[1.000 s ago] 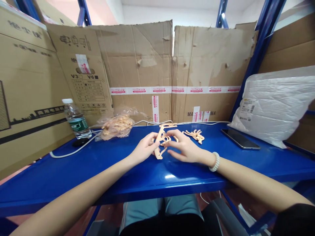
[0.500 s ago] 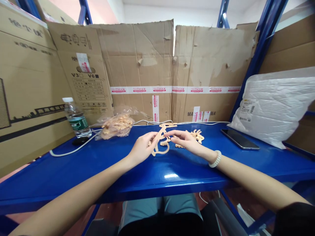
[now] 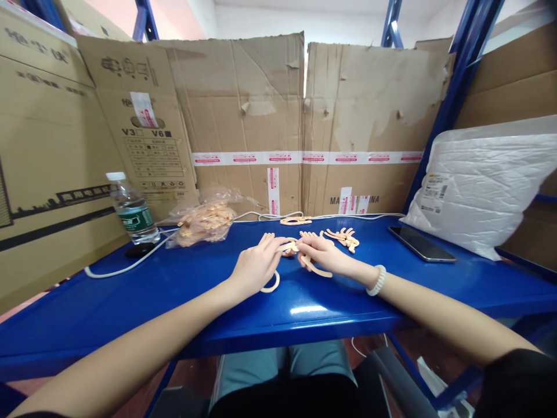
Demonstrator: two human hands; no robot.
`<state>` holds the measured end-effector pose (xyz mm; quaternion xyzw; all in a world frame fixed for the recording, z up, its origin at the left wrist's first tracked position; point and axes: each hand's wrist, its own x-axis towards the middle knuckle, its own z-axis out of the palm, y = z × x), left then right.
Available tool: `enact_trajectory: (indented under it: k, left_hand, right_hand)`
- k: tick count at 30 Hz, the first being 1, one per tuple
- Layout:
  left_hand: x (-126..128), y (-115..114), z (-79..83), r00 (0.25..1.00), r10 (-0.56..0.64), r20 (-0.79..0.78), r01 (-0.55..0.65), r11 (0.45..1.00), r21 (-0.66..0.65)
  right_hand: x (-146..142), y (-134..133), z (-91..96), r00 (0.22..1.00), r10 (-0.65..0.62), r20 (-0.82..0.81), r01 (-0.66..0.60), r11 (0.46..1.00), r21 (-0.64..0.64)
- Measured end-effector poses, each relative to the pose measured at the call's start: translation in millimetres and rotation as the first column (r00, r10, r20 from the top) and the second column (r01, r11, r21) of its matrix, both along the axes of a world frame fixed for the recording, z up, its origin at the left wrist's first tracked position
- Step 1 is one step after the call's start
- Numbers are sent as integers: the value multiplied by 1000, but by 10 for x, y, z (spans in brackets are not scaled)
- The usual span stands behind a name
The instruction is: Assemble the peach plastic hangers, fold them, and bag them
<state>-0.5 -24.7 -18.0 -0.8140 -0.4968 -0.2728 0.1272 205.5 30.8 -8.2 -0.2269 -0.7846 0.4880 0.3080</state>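
My left hand (image 3: 256,265) and my right hand (image 3: 322,255) meet low over the blue shelf top (image 3: 174,296). Between their fingertips they pinch a thin, light wooden cut-out assembly (image 3: 289,247) that rests on or just above the surface. One curved wooden strip (image 3: 272,285) pokes out under my left hand, and another (image 3: 321,272) curves out below my right hand. The other fingers of both hands are stretched forward. A white bead bracelet (image 3: 377,280) sits on my right wrist.
More wooden pieces lie behind: a small pile (image 3: 344,238), a single piece (image 3: 296,220), and a clear bag of them (image 3: 206,220). A water bottle (image 3: 133,209) and white cable (image 3: 130,266) are at left; a phone (image 3: 420,244) and white padded bag (image 3: 483,186) at right. Cardboard boxes (image 3: 243,116) wall the back.
Both hands have lowered the wooden assembly from upright in the air down to the shelf surface, and it now lies flatter, its curved parts spread to either side.
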Motion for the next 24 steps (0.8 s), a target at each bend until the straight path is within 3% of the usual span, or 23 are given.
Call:
enact_trajectory:
  k: [2, 8, 10, 12, 14, 17, 20, 22, 24]
  left_hand:
    - [11, 23, -29, 992, 38, -118, -33, 999, 44]
    - [56, -15, 16, 898, 122, -422, -116, 992, 40]
    - [68, -46, 52, 889, 115, -444, -102, 993, 52]
    - [76, -62, 75, 890, 108, -442, -91, 994, 61]
    - [79, -57, 79, 899, 109, -425, -102, 994, 40]
    - [82, -28, 61, 929, 102, -355, -120, 992, -28]
    - [78, -16, 74, 975, 102, -199, -108, 994, -20]
    - [62, -26, 116, 991, 128, -47, -130, 991, -27]
    - [35, -37, 169, 980, 162, 111, -152, 984, -95]
  right_hand:
    - [-10, 7, -27, 1000, 14, 25, -14, 1000, 21]
    - [-6, 20, -70, 980, 159, 117, -127, 962, -241]
    - [7, -8, -43, 975, 161, 152, -127, 968, -215]
    - [12, -69, -6, 978, 103, 179, -85, 991, -105]
    - [1, -158, 26, 980, 7, 201, -28, 995, 101]
    - [-36, -281, 55, 975, -70, 213, -17, 923, 383]
    - [-21, -258, 103, 982, -21, 185, -43, 941, 334]
    - [72, -130, 181, 991, -2, 136, -36, 959, 282]
    - [241, 59, 294, 994, -43, 96, 10, 946, 323]
